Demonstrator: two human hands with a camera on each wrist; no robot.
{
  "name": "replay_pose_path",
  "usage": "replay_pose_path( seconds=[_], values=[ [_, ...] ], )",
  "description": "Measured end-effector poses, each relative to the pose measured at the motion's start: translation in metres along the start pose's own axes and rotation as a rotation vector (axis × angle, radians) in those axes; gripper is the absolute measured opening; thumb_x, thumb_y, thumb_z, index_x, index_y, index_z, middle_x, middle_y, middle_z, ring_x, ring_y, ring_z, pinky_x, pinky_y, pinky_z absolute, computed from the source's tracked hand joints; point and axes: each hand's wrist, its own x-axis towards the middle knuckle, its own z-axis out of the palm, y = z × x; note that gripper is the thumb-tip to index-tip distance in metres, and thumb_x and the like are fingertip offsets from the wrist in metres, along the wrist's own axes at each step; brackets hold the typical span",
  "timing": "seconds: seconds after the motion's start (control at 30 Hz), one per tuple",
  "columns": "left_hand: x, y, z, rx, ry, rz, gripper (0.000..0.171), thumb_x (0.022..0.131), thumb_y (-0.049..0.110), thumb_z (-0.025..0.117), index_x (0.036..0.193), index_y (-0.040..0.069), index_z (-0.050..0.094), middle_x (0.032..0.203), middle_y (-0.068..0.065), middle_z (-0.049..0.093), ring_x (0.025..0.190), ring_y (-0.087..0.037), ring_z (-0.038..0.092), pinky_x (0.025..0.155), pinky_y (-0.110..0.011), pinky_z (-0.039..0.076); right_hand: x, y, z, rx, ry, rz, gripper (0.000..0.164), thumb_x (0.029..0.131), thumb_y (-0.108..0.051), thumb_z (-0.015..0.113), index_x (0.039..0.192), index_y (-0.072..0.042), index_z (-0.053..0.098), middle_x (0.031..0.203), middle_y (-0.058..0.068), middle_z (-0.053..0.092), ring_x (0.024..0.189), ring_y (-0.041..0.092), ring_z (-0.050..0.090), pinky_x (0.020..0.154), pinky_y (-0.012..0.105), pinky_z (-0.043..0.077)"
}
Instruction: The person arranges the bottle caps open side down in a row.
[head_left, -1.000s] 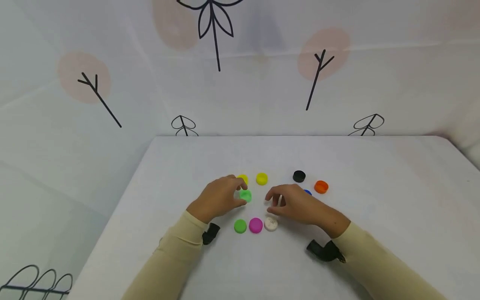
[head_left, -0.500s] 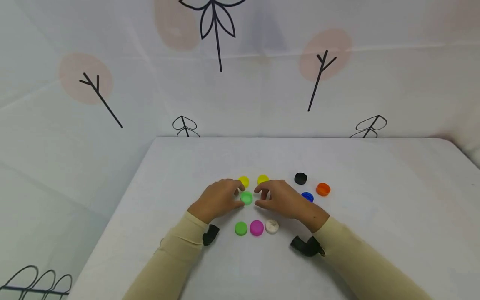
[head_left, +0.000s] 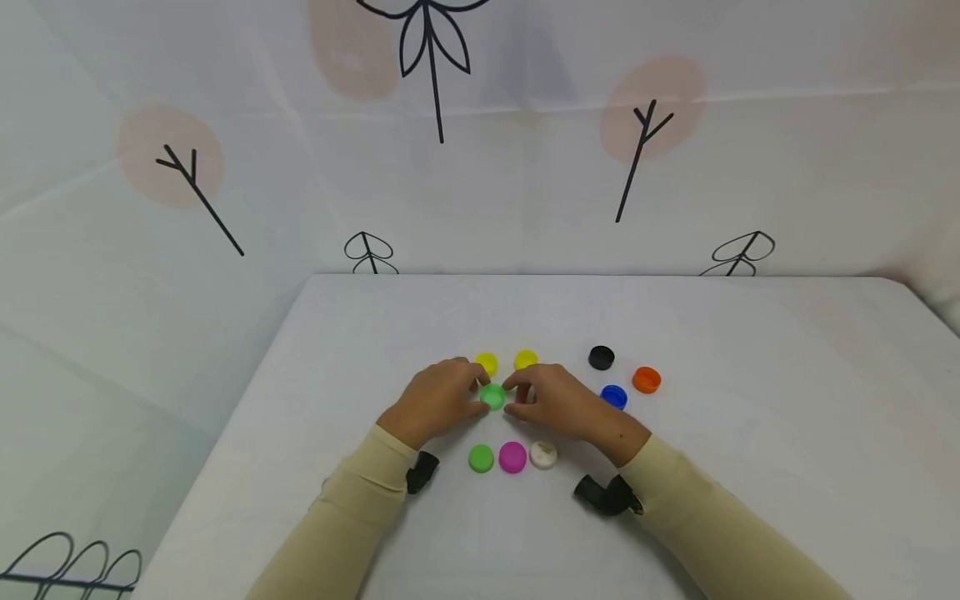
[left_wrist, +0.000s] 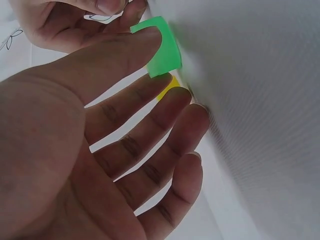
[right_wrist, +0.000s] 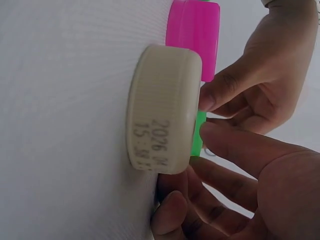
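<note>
A light green bottle cap (head_left: 492, 397) lies hollow side up on the white table. My left hand (head_left: 438, 402) pinches it from the left; in the left wrist view the thumb (left_wrist: 145, 47) lies across the green cap (left_wrist: 170, 55) and the index fingertip is at its lower edge. From the right, my right hand (head_left: 558, 402) has its thumb and index fingertips at the same cap's edge. In the right wrist view the white cap (right_wrist: 165, 110) and magenta cap (right_wrist: 192, 37) partly hide the green cap (right_wrist: 199, 135) between those fingertips.
Two yellow caps, one left (head_left: 487, 364) and one right (head_left: 526, 359), lie behind the hands. Black (head_left: 602, 357), orange (head_left: 647, 380) and blue (head_left: 613, 397) caps are to the right. Darker green (head_left: 482, 458), magenta (head_left: 513, 457) and white (head_left: 543, 455) caps form a row in front.
My right hand has moved left from beside the blue cap to the light green cap's right edge, uncovering the blue cap. The left hand has stayed at the green cap.
</note>
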Motion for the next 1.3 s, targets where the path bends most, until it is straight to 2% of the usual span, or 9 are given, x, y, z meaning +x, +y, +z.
replay_pose_path(
  seconds=[0.33,0.53,0.63,0.87,1.13,1.3],
  values=[
    [0.0003,0.0031,0.0006,0.03,0.018,0.006,0.034,0.086,0.027,0.081,0.114,0.01,0.072,0.099,-0.002,0.071,0.091,-0.016,0.065,0.086,-0.034,0.056,-0.0018,-0.0015,-0.0008,0.007,-0.003,0.013,0.033,0.09,-0.017,0.074,0.12,-0.004,0.069,0.086,-0.001,0.067,0.077,0.012,0.057,0.069,0.024,0.05],
    [0.0,0.0038,-0.0001,0.013,0.024,0.004,0.033,0.087,0.027,0.079,0.114,0.011,0.072,0.101,-0.001,0.074,0.095,-0.017,0.067,0.088,-0.036,0.055,-0.0022,-0.0002,-0.0009,0.012,0.017,-0.006,0.03,0.092,-0.017,0.072,0.119,-0.003,0.069,0.089,-0.001,0.069,0.078,0.011,0.058,0.07,0.023,0.051],
    [-0.0005,0.0025,-0.0006,-0.008,0.058,0.032,0.031,0.088,0.026,0.078,0.114,0.011,0.071,0.101,0.0,0.076,0.096,-0.017,0.069,0.087,-0.036,0.056,-0.0025,-0.0003,-0.0013,0.004,0.062,-0.02,0.029,0.093,-0.017,0.071,0.119,-0.004,0.07,0.093,0.001,0.072,0.077,0.01,0.062,0.07,0.021,0.053],
    [-0.0023,0.0021,-0.0055,-0.078,0.181,0.08,0.031,0.09,0.025,0.075,0.118,0.013,0.069,0.1,-0.001,0.078,0.095,-0.017,0.073,0.081,-0.037,0.055,-0.0026,-0.0027,-0.0028,0.014,0.241,-0.072,0.025,0.092,-0.016,0.073,0.116,-0.007,0.073,0.103,0.005,0.076,0.079,0.013,0.067,0.068,0.021,0.055],
    [-0.0023,0.0055,-0.0082,-0.1,0.242,0.08,0.031,0.09,0.025,0.076,0.118,0.013,0.07,0.099,-0.001,0.077,0.086,-0.015,0.073,0.074,-0.032,0.058,-0.0045,-0.0056,-0.0047,0.042,0.298,-0.044,0.031,0.093,-0.018,0.072,0.122,-0.008,0.07,0.113,0.006,0.074,0.084,0.015,0.067,0.066,0.021,0.054],
    [-0.0017,0.0064,-0.0088,-0.097,0.312,0.094,0.033,0.09,0.025,0.076,0.121,0.014,0.069,0.1,-0.002,0.078,0.083,-0.014,0.072,0.075,-0.031,0.057,-0.0061,-0.0067,-0.0059,0.059,0.365,-0.07,0.034,0.092,-0.018,0.073,0.125,-0.009,0.069,0.116,0.007,0.073,0.087,0.018,0.069,0.066,0.022,0.056]
  ],
)
